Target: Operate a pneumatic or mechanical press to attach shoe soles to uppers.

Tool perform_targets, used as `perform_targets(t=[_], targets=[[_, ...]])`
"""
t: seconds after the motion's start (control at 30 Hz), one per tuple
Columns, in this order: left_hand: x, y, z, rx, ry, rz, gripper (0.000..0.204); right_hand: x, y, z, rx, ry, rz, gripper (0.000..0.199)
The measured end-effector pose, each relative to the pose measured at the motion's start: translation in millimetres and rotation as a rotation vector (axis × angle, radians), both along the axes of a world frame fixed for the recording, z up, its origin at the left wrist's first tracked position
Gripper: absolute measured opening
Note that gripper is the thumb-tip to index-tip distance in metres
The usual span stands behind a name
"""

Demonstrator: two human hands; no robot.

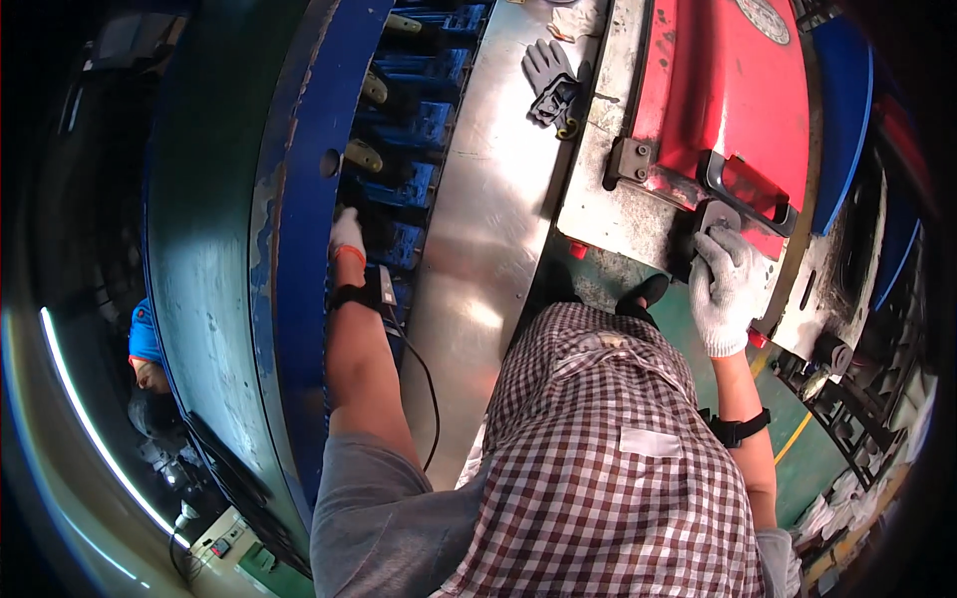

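My left hand, in a white glove, reaches into the dark recess of a blue machine. Its fingers are mostly hidden in shadow beside blue slotted blocks, so what they touch does not show. My right hand, in a white knit glove, has its fingers closed at the lower edge of a grey piece with a rounded end. That piece sits by the corner of a red machine part, just below a black U-shaped handle.
A brushed metal sheet surface lies between the two machines, with a grey and black work glove on it. A cable hangs from my left wrist. Several yellowish handles line the recess. At lower right stands a dark rack.
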State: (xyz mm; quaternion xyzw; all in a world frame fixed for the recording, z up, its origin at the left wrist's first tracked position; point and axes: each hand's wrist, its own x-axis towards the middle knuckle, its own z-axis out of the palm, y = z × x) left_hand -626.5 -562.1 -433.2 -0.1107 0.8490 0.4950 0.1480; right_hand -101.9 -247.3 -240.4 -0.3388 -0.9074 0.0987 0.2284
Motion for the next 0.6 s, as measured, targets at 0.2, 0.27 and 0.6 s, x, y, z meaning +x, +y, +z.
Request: perform_targets(t=[0.2, 0.27, 0.6], targets=[[65, 38, 28, -0.467, 0.03, -0.089, 0.101, 2, 0, -1, -0.042, 0.012, -0.024, 0.033], [81, 21, 18, -0.311, 0.079, 0.043, 0.09, 5, 4, -1, -0.035, 0.027, 0.011, 0.036], [235, -7, -10, -0.841, 0.243, -0.686, 0.088, 52, -9, -17, -0.337, 0.05, -0.328, 0.039]])
